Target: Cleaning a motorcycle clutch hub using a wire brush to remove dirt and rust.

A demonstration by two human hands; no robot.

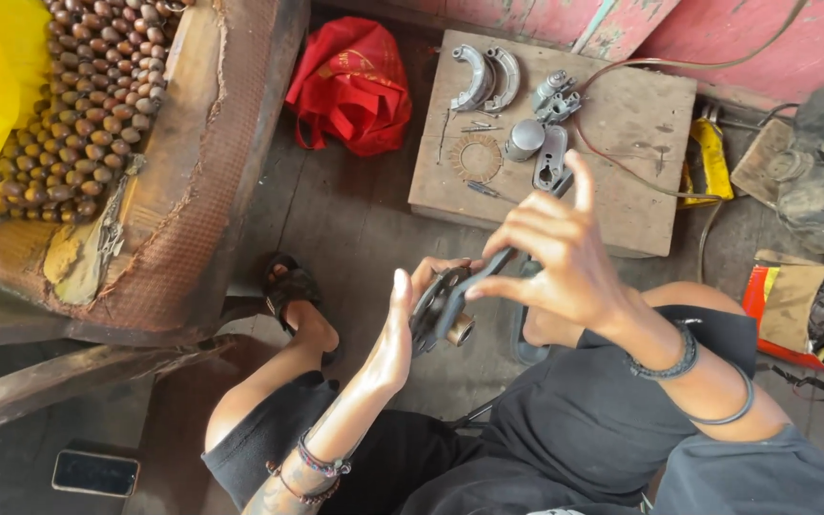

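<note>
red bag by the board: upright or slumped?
Slumped. The red bag lies crumpled on the floor beside the wooden board, handles flopped sideways. Contents: cannot tell.

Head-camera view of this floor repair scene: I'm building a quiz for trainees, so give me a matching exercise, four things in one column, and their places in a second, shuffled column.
Things:
1. brake shoes
2. red bag
3. phone
4. round metal part

Places:
A. on the dark floor at bottom left
B. between the left hand and right hand
C. at the far left corner of the wooden board
D. on the floor between the board and the beaded seat

Pairs: 1-C, 2-D, 3-A, 4-B
</note>
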